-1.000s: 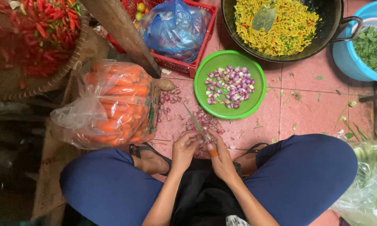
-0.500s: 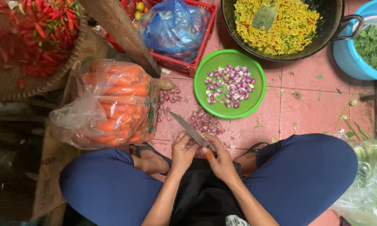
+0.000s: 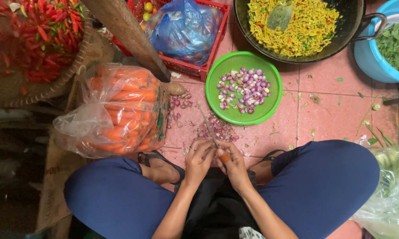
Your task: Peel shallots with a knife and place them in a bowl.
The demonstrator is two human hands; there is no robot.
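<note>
Landmark: round green basket (image 3: 270,106) on the pink tiled floor (image 3: 332,119), holding peeled purple shallots (image 3: 244,88). Below the basket, near its lower-left rim: the person's two hands, close together above the lap. Left hand (image 3: 198,158), fingers curled and pressed together around something small that cannot be made out; a ring shows on one finger. Right hand (image 3: 233,163), fingers closed around the orange handle of a knife (image 3: 209,128), whose thin blade points up and left toward the basket. Between the hands and the basket: heap of purple shallot skins (image 3: 221,129) on the tiles. Left of the basket, just beside it: a few loose unpeeled shallots (image 3: 178,102) and one brown tuber. Farther left: clear plastic bag of carrots (image 3: 120,110). Far upper left of the basket: woven tray of red chillies (image 3: 35,31). Above the basket, touching or nearly so: red crate (image 3: 195,68) with a blue plastic bag (image 3: 184,28). Upper right of the basket: black wok (image 3: 348,37) of yellow shredded mix with a spatula. Far right: blue tub (image 3: 370,62) of green leaves. Legs in dark blue trousers, crossed, sandals on.
</note>
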